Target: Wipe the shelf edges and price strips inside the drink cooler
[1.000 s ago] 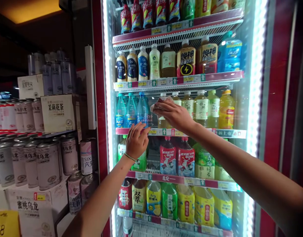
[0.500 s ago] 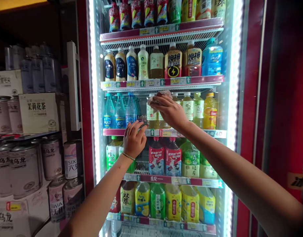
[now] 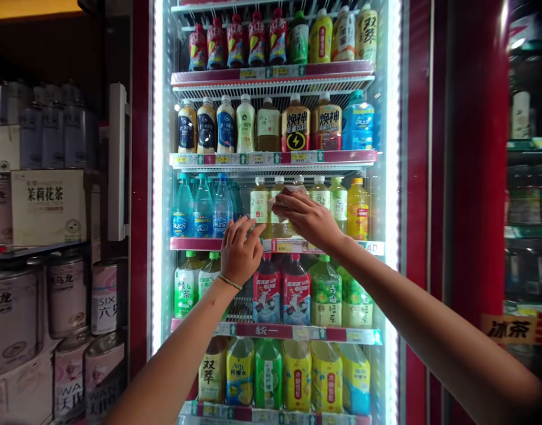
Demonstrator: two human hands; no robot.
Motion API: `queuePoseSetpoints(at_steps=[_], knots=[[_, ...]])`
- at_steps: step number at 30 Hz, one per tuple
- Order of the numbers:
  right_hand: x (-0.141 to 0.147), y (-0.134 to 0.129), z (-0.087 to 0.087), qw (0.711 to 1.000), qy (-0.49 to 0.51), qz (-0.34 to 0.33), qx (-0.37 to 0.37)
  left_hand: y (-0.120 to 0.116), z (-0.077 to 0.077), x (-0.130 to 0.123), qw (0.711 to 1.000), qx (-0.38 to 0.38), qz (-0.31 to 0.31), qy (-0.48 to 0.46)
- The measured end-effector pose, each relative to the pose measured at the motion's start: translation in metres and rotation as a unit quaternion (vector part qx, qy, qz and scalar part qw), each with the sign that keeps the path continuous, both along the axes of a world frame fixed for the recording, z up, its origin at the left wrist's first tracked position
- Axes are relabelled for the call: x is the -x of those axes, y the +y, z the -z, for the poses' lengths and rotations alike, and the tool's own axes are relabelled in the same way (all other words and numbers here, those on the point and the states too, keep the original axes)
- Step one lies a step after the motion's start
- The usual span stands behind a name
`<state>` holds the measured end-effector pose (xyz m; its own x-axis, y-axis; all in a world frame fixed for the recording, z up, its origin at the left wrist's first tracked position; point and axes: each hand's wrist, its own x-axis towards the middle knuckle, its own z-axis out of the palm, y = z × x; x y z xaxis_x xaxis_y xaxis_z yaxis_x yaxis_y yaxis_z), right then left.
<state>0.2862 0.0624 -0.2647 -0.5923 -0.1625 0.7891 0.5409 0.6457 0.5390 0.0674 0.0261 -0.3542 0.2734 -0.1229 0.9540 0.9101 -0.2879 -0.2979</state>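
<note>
My right hand (image 3: 312, 218) presses a crumpled pale cloth (image 3: 279, 202) to the front of a lit, glass-fronted drinks fridge, its fingers laid over the cloth. Behind it, on the middle shelf, stand pale-green-labelled tea bottles (image 3: 259, 203), partly covered by the hand. Lower and to the left, my left hand (image 3: 242, 251) has its fingers spread and holds nothing. Its fingertips are near the shelf's price rail (image 3: 195, 244) and blue bottles (image 3: 202, 206); whether they touch the glass is hard to tell. Red-labelled bottles (image 3: 296, 292) stand below, between my forearms.
Bright light strips (image 3: 392, 195) run down both fridge sides within a red frame (image 3: 416, 236). At left, shelves hold several tins (image 3: 67, 289) and a cream carton (image 3: 48, 206), beside a white upright handle (image 3: 117, 162). More shelves with goods (image 3: 522, 195) stand far right.
The view has shifted, so the fridge sits farther left and shows more at the top. My right hand and the cloth are lower against the bottles and slightly rightward. My left hand remains spread.
</note>
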Motion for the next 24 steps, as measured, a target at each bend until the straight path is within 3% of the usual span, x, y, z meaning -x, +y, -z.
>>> queuePoseSetpoints(at_steps=[5,12,16,21,24], knots=[[-0.009,0.002,0.002,0.997,0.078,-0.004,-0.020,0.002,-0.017,-0.009,1.000,0.010,0.010,-0.013],[-0.031,0.002,0.026,0.991,0.127,0.010,-0.046,0.009,-0.043,-0.009,1.000,-0.004,0.001,0.004],[-0.031,0.001,0.015,0.998,0.038,0.019,-0.038,0.016,-0.045,-0.013,1.000,-0.006,0.003,0.012],[-0.032,-0.001,0.009,0.992,0.102,0.049,-0.049,0.020,-0.041,-0.016,1.000,0.007,0.007,0.010],[-0.024,-0.004,0.012,0.993,0.058,0.084,-0.063,0.020,-0.040,-0.015,1.000,0.001,0.003,0.009]])
